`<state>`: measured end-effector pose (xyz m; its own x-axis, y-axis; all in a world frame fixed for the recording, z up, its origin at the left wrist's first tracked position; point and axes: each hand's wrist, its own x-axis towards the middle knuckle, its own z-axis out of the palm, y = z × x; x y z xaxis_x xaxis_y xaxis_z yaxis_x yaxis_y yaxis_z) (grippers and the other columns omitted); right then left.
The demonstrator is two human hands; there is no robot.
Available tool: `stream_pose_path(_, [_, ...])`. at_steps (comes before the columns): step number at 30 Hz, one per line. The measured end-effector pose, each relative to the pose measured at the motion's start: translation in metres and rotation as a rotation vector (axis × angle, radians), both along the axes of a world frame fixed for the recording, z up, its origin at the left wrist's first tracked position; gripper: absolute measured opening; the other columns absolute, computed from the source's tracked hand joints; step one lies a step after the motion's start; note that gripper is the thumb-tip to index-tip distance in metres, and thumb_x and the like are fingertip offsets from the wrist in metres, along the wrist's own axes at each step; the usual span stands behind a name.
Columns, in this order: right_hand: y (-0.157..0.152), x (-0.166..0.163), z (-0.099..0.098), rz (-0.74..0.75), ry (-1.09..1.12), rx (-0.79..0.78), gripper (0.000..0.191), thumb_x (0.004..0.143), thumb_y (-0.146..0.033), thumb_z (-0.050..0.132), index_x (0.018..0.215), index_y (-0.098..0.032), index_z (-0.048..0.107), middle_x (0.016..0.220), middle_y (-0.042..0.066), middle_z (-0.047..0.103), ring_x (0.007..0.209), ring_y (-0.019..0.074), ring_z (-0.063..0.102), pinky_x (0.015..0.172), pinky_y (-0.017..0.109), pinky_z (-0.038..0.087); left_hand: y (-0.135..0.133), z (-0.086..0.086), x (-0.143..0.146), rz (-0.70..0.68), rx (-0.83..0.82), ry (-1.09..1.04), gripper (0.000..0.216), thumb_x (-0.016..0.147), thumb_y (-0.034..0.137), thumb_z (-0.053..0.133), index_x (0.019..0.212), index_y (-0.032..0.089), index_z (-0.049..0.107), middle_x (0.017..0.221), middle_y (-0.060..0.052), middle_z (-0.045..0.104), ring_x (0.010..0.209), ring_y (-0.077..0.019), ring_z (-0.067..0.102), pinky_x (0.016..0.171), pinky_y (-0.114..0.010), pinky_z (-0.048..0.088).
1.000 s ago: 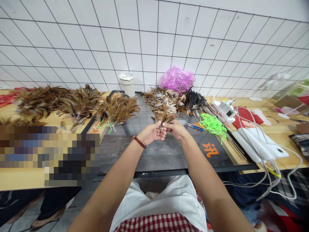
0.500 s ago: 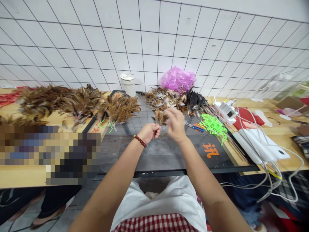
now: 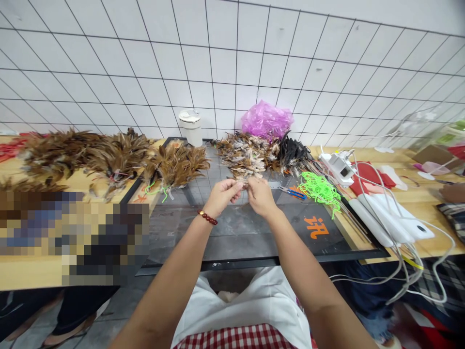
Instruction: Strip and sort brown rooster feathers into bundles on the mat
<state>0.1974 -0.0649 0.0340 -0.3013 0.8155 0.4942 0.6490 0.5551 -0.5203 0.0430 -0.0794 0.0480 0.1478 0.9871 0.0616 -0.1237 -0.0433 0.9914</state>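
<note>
My left hand (image 3: 222, 196), with a red bead bracelet on its wrist, and my right hand (image 3: 258, 195) meet above the dark cutting mat (image 3: 240, 232). Both pinch a small bunch of brown feathers (image 3: 244, 183) between their fingertips, and most of the bunch is hidden by the fingers. Just beyond the hands lies a heap of loose brown and speckled feathers (image 3: 247, 155), with black feathers (image 3: 292, 152) to its right.
Bundles of brown feathers (image 3: 109, 157) lie at the left. A white cup (image 3: 191, 127) and a pink plastic bag (image 3: 267, 120) stand by the tiled wall. Neon green cord (image 3: 319, 188), blue-handled scissors (image 3: 292, 192), a glue gun (image 3: 341, 167) and white cables (image 3: 410, 252) lie right. Another person's hand (image 3: 452, 192) shows at the far right edge.
My right hand lifted away toward the feather heap, then came back down to my left hand. Both hands now sit slightly farther forward than a second ago.
</note>
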Motion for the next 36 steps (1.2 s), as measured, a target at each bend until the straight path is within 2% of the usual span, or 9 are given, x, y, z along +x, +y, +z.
stream_pose_path(3, [0.002, -0.008, -0.002, 0.163, 0.482, -0.362, 0.026, 0.084, -0.04, 0.041, 0.07, -0.021, 0.05, 0.058, 0.0, 0.045, 0.057, 0.015, 0.042, 0.066, 0.03, 0.037, 0.003, 0.0, 0.002, 0.202, 0.138, -0.15, 0.031, 0.064, 0.028, 0.075, 0.091, 0.017, 0.066, 0.089, -0.004, 0.066, 0.082, -0.0122, 0.059, 0.073, -0.021, 0.045])
stream_pose_path(7, [-0.003, -0.018, -0.001, 0.418, 0.882, -0.846, 0.035, 0.07, -0.052, 0.06, 0.063, -0.02, 0.049, 0.045, -0.007, 0.033, 0.041, 0.0073, 0.027, 0.06, 0.029, 0.04, 0.003, 0.0, 0.004, 0.114, 0.081, -0.334, 0.034, 0.072, 0.035, 0.069, 0.102, 0.019, 0.066, 0.107, -0.007, 0.065, 0.101, -0.0161, 0.057, 0.085, -0.025, 0.042])
stream_pose_path(15, [-0.006, -0.018, -0.002, 0.524, 0.96, -1.096, 0.029, 0.07, -0.038, 0.066, 0.061, -0.017, 0.049, 0.042, -0.011, 0.031, 0.037, 0.0026, 0.021, 0.056, 0.026, 0.044, -0.001, -0.009, 0.005, -0.214, -0.072, -0.286, 0.032, 0.074, 0.041, 0.065, 0.079, 0.01, 0.066, 0.073, -0.009, 0.064, 0.068, -0.0155, 0.058, 0.052, -0.023, 0.043])
stream_pose_path(18, [-0.006, -0.011, 0.001, 0.586, 0.876, -1.193, 0.028, 0.07, -0.04, 0.066, 0.064, -0.017, 0.051, 0.044, -0.011, 0.033, 0.037, 0.0026, 0.022, 0.059, 0.029, 0.047, -0.001, -0.007, 0.003, -0.328, -0.124, -0.297, 0.029, 0.074, 0.038, 0.066, 0.081, 0.01, 0.065, 0.074, -0.009, 0.063, 0.065, -0.0153, 0.057, 0.052, -0.025, 0.044])
stream_pose_path(22, [-0.003, 0.002, 0.003, 0.478, 0.594, -1.004, 0.031, 0.07, -0.046, 0.065, 0.069, -0.015, 0.059, 0.053, -0.005, 0.048, 0.046, 0.0068, 0.039, 0.058, 0.027, 0.044, 0.001, -0.007, 0.007, -0.124, -0.097, -0.369, 0.024, 0.074, 0.035, 0.067, 0.073, 0.012, 0.059, 0.07, -0.004, 0.06, 0.067, -0.0123, 0.057, 0.062, -0.024, 0.047])
stream_pose_path(24, [0.0, 0.007, 0.003, 0.303, 0.482, -0.769, 0.031, 0.071, -0.045, 0.065, 0.071, -0.014, 0.062, 0.062, -0.001, 0.056, 0.054, 0.0094, 0.046, 0.06, 0.027, 0.043, 0.002, -0.008, 0.01, 0.003, -0.09, -0.364, 0.025, 0.076, 0.036, 0.064, 0.072, 0.014, 0.054, 0.057, 0.001, 0.051, 0.06, -0.0095, 0.054, 0.059, -0.021, 0.046])
stream_pose_path(27, [0.003, 0.01, 0.004, 0.056, 0.453, -0.289, 0.031, 0.079, -0.042, 0.056, 0.094, -0.016, 0.065, 0.087, 0.005, 0.064, 0.076, 0.015, 0.056, 0.075, 0.032, 0.045, 0.001, -0.008, 0.012, -0.039, -0.164, -0.281, 0.026, 0.078, 0.038, 0.06, 0.073, 0.015, 0.05, 0.051, 0.007, 0.037, 0.043, -0.0044, 0.038, 0.042, -0.015, 0.034])
stream_pose_path(30, [-0.001, 0.008, 0.01, 0.145, 0.374, 0.008, 0.037, 0.09, -0.037, 0.042, 0.12, -0.022, 0.057, 0.12, 0.007, 0.057, 0.111, 0.018, 0.05, 0.097, 0.036, 0.037, -0.002, -0.007, 0.013, -0.172, -0.227, -0.227, 0.028, 0.079, 0.041, 0.059, 0.075, 0.015, 0.048, 0.053, 0.007, 0.035, 0.039, -0.0023, 0.028, 0.036, -0.012, 0.018])
stream_pose_path(36, [-0.004, 0.005, 0.011, 0.361, 0.204, -0.011, 0.04, 0.094, -0.039, 0.034, 0.127, -0.028, 0.052, 0.133, 0.004, 0.051, 0.125, 0.0193, 0.043, 0.107, 0.043, 0.028, -0.007, -0.005, 0.017, -0.227, -0.216, -0.238, 0.033, 0.076, 0.042, 0.062, 0.073, 0.017, 0.041, 0.054, 0.007, 0.036, 0.041, -0.0023, 0.027, 0.037, -0.011, 0.017])
